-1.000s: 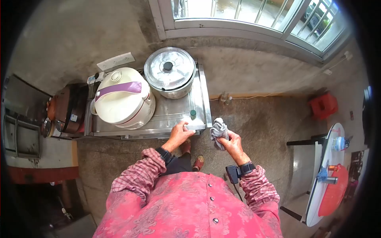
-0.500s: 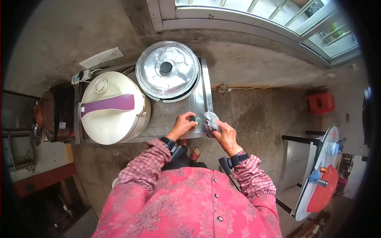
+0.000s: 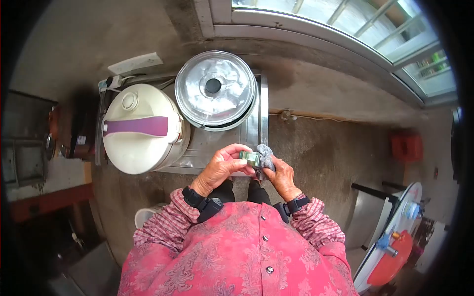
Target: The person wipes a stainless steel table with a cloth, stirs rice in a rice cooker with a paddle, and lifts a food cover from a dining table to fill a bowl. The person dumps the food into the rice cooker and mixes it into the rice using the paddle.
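The small green jar (image 3: 252,158), standing on the table (image 3: 207,145) a second ago, is now lifted, pinched in the left hand (image 3: 217,166). The right hand (image 3: 282,177) grips a grey cloth (image 3: 265,152) against the jar's end, so cloth and jar now meet.

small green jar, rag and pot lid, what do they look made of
Jar: glass or plastic, going by its greenish, glossy look; too small to tell which.
Rag: probably soft cloth, matte grey, bunched in folds.
Lid: probably polished metal, given its silvery glare.
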Demonstrator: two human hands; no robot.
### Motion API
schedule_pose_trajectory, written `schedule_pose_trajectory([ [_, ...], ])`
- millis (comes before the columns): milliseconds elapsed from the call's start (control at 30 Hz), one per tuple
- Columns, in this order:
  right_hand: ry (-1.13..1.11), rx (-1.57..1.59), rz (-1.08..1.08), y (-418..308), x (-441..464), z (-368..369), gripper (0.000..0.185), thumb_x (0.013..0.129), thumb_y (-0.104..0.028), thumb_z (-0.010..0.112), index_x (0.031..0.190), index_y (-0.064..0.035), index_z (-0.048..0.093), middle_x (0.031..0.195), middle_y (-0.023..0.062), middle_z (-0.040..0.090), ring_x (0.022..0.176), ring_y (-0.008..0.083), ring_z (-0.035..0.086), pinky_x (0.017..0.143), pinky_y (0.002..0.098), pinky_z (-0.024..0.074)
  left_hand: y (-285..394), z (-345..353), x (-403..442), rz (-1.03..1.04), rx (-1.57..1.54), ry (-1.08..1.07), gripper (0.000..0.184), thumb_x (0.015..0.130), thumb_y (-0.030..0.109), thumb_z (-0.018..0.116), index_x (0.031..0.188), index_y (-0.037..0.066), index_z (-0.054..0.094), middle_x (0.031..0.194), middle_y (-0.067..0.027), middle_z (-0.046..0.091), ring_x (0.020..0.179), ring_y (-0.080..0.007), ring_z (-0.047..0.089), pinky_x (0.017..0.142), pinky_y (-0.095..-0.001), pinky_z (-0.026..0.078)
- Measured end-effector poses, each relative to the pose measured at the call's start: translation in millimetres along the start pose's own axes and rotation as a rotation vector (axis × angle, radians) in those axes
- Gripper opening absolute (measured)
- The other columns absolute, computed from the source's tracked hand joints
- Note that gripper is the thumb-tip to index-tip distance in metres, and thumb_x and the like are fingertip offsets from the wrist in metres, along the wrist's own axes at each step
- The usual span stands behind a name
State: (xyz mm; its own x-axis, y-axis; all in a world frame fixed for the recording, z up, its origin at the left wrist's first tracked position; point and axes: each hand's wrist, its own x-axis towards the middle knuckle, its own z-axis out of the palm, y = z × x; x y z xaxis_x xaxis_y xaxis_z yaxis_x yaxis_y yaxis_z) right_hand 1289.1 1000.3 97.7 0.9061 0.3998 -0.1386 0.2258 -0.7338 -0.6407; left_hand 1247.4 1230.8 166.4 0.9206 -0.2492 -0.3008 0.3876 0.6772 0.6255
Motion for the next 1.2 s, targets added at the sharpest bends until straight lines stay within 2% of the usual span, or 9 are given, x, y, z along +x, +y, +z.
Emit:
schedule_pose_trajectory([
  [200, 0.03, -0.121, -0.294, 14, 51, -1, 0.031, 0.07, -0.024, 0.071, 0.094, -0.0067, 0.06, 0.079, 0.0161, 0.062, 0.072, 0.0348, 0.062, 0.061, 0.0437, 0.0493, -11, 16, -1, 0.02, -0.055, 0.099, 0.028, 0.087, 0.014, 0.06, 0.112, 0.0, 0.053, 0.097, -0.015, 0.064, 0.075, -0.0207, 0.066, 0.073, -0.0339, 0.055],
  [367, 0.147, -0.136, -0.384, 24, 127, 2, 0.037, 0.071, -0.025, 0.071, 0.101, -0.0067, 0.059, 0.077, 0.0175, 0.062, 0.072, 0.0357, 0.061, 0.061, 0.0438, 0.0483, -22, 25, -3, 0.081, -0.03, 0.245, 0.029, 0.087, 0.018, 0.061, 0.109, -0.001, 0.055, 0.09, -0.0158, 0.065, 0.067, -0.0191, 0.066, 0.065, -0.0323, 0.055],
  [533, 0.156, -0.338, -0.343, 20, 165, 9, 0.037, 0.072, -0.02, 0.07, 0.106, -0.0081, 0.06, 0.072, 0.0173, 0.061, 0.07, 0.0366, 0.061, 0.061, 0.0439, 0.0482, -48, -11, -32, 0.039, 0.43, 0.673, 0.029, 0.084, 0.013, 0.063, 0.106, -0.003, 0.054, 0.082, -0.0135, 0.065, 0.057, -0.0174, 0.063, 0.052, -0.0262, 0.052],
  [600, 0.16, -0.242, -0.692, 29, 128, 8, 0.044, 0.068, -0.009, 0.066, 0.111, -0.0079, 0.058, 0.072, 0.0119, 0.058, 0.067, 0.0312, 0.06, 0.056, 0.0403, 0.0483, -70, -34, -54, 0.052, 0.47, 0.772, 0.027, 0.082, 0.013, 0.065, 0.102, -0.003, 0.055, 0.078, -0.0115, 0.065, 0.054, -0.0149, 0.061, 0.048, -0.0249, 0.05],
  [667, -0.15, -0.169, -0.857, 43, 71, 0, 0.053, 0.072, -0.009, 0.06, 0.124, -0.0069, 0.05, 0.084, 0.0164, 0.059, 0.074, 0.0322, 0.061, 0.063, 0.0402, 0.0494, -85, -49, -75, 0.067, 0.506, 0.868, 0.026, 0.079, 0.012, 0.067, 0.098, -0.002, 0.056, 0.074, -0.0095, 0.064, 0.051, -0.0125, 0.06, 0.044, -0.0235, 0.048],
  [733, -0.406, -0.088, -0.725, 51, 32, -5, 0.048, 0.07, -0.008, 0.063, 0.118, -0.0085, 0.056, 0.079, 0.0184, 0.058, 0.068, 0.0331, 0.061, 0.062, 0.0438, 0.0501, -97, -57, -92, 0.013, 0.617, 0.962, 0.022, 0.077, 0.009, 0.068, 0.092, -0.002, 0.058, 0.072, -0.0068, 0.062, 0.052, -0.0093, 0.057, 0.042, -0.0236, 0.047],
  [867, -0.225, -0.236, -0.773, 48, 90, -6, 0.036, 0.07, -0.012, 0.064, 0.106, -0.0099, 0.059, 0.074, 0.014, 0.059, 0.066, 0.0322, 0.06, 0.058, 0.0447, 0.0475, -103, -62, -98, 0.023, 0.596, 0.991, 0.021, 0.075, 0.009, 0.07, 0.089, -0.002, 0.058, 0.07, -0.005, 0.061, 0.053, -0.0084, 0.055, 0.042, -0.0237, 0.046],
  [1000, 0.131, -0.14, -0.514, 23, 198, -29, 0.017, 0.074, -0.02, 0.062, 0.088, -0.0103, 0.064, 0.072, 0.0166, 0.06, 0.069, 0.0369, 0.059, 0.06, 0.0474, 0.0454, -95, -60, -84, 0.014, 0.67, 0.974, 0.021, 0.075, 0.011, 0.07, 0.091, 0.001, 0.059, 0.069, -0.0026, 0.061, 0.055, -0.0078, 0.054, 0.043, -0.0231, 0.043],
  [1200, 0.106, -0.033, -0.413, 15, 176, -20, 0.022, 0.075, -0.026, 0.063, 0.091, -0.0118, 0.067, 0.075, 0.0177, 0.062, 0.071, 0.0362, 0.059, 0.061, 0.0448, 0.0476, -81, -72, -57, 0.023, 1.09, 0.929, 0.028, 0.072, 0.02, 0.069, 0.091, 0.002, 0.059, 0.064, -0.0128, 0.059, 0.057, -0.0211, 0.059, 0.055, -0.035, 0.045],
])
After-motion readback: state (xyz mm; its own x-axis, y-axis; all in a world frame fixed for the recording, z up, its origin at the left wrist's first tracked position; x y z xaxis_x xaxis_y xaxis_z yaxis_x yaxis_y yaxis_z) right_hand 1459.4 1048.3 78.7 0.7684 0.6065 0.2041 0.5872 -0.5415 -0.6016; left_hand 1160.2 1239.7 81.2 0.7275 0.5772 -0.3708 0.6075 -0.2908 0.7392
